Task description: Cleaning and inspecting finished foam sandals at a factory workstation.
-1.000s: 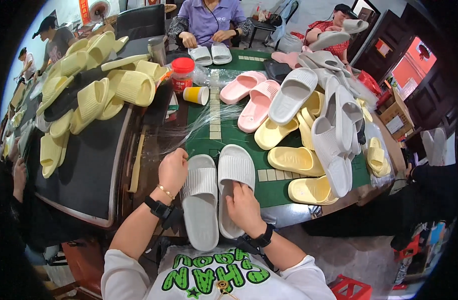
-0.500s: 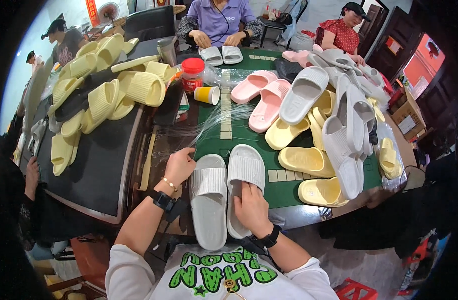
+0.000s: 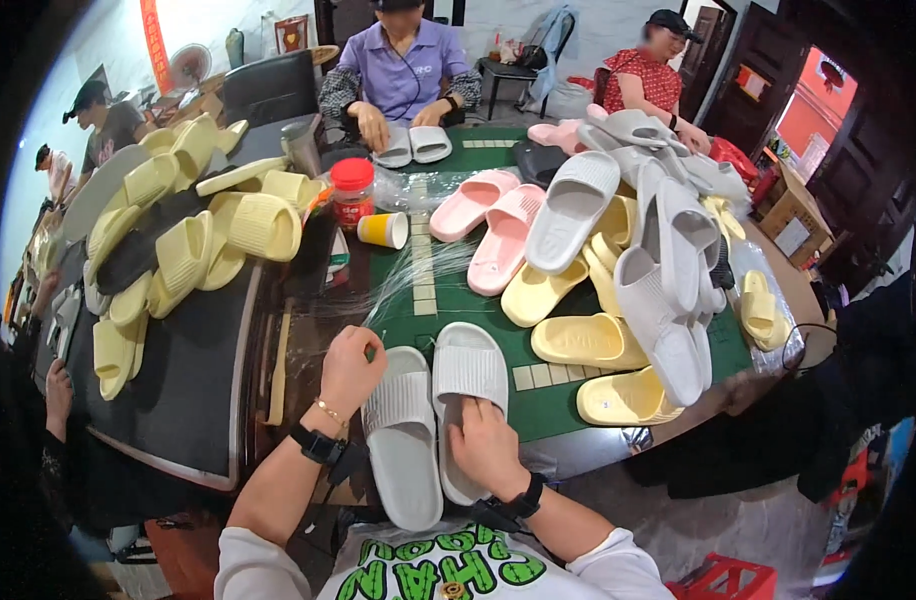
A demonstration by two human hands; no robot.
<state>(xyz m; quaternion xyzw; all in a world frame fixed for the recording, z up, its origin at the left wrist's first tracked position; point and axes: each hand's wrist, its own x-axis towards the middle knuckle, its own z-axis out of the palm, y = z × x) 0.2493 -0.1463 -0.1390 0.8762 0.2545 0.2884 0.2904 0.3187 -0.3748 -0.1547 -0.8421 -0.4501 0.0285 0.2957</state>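
Note:
Two grey slide slippers lie side by side in front of me, toes pointing away: a left slipper (image 3: pixel 402 470) and a right slipper (image 3: pixel 471 375). My right hand (image 3: pixel 486 450) grips the right slipper, its fingertips tucked under the ribbed strap and hidden there. Just left of the left slipper's strap, my left hand (image 3: pixel 354 370) is raised with fingers curled into a pinch. Whatever is in that pinch, if anything, is too small to make out. Thin clear plastic strands (image 3: pixel 410 278) spread over the table just beyond it.
Grey slippers (image 3: pixel 668 290), yellow slippers (image 3: pixel 588 342) and pink slippers (image 3: pixel 505 235) crowd the right. More yellow slippers (image 3: pixel 183 250) pile up on the left. A red-lidded jar (image 3: pixel 352 190) and yellow cup (image 3: pixel 383 231) stand mid-table. Opposite, a person (image 3: pixel 403 75) handles grey slippers.
My view has tilted and swung, so the whole scene sits lower and further left. Both my hands keep nearly the same places at the slippers.

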